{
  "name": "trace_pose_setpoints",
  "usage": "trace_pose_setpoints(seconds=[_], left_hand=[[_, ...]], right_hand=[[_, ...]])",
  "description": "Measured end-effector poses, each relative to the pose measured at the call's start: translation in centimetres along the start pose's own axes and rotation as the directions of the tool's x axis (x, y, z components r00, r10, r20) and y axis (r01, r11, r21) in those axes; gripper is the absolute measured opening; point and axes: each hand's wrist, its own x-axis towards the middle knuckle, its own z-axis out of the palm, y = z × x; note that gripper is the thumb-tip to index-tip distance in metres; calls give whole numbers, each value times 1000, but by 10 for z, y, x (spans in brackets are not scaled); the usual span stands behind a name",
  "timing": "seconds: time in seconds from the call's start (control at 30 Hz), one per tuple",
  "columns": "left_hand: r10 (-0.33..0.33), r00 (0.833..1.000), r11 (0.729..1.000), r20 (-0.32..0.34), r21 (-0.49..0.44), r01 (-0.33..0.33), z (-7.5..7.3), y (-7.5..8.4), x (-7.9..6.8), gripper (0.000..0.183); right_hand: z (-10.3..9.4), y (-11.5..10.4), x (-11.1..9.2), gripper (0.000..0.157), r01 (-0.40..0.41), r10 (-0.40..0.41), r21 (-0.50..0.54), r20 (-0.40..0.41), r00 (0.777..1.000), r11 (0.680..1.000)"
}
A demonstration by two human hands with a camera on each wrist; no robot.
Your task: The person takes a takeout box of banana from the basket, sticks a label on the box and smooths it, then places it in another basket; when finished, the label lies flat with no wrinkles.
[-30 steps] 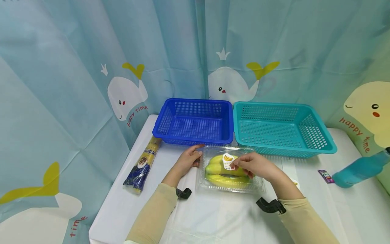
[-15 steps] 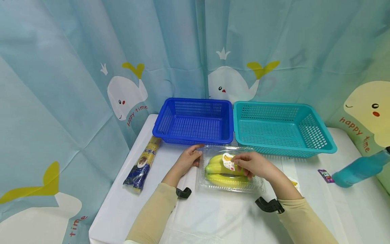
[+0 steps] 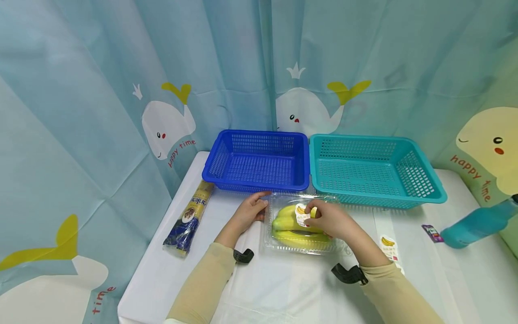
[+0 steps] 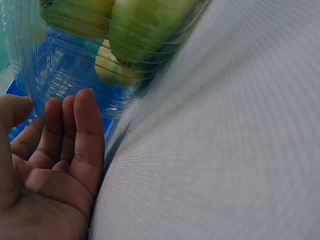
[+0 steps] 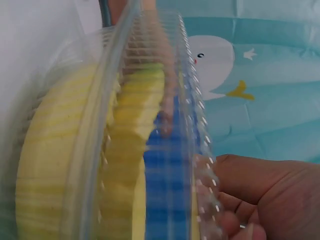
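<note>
Clear box [image 3: 303,250] of bananas [image 3: 283,223]: sits flat on the white table [image 3: 283,288], just on the near side of the blue basket [image 3: 259,186] and the teal basket [image 3: 376,198]. Seems steadied at the left edge by the left hand [image 3: 248,210], with fingers fairly straight and touching, perhaps against sliding. Shows a label [image 3: 301,215] on top under the right hand [image 3: 329,221], with thumb and forefinger narrowly apart; cannot tell whether pinching or pressing it. Runs lengthwise left to right, like the bananas, with greenish tips toward the left hand.
</note>
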Motion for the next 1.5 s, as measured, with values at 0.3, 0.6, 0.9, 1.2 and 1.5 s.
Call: trace_pose_setpoints(seconds=[0.3, 0.6, 0.9, 1.2, 1.5], left_hand=[[0, 1000, 1000, 5, -10, 0, 0, 0, -1, 42], [-2, 1000, 1000, 9, -9, 2, 2, -1, 0, 42], [-2, 1000, 1000, 9, -12, 2, 3, 0, 0, 42], [-14, 1000, 966, 10, 258, 11, -3, 17, -6, 46], [96, 989, 508, 114, 849, -147, 7, 93, -39, 28]], right_hand=[[9, -6, 1, 38, -8, -4, -179, -63, 998, 984], [7, -5, 0, 40, -9, 2, -151, -42, 999, 989], [-7, 11, -5, 33, 13, -27, 160, 86, 996, 987], [-17, 14, -14, 23, 73, -81, 216, 31, 996, 974], [-36, 10, -18, 26, 120, -126, -70, -82, 989, 990]])
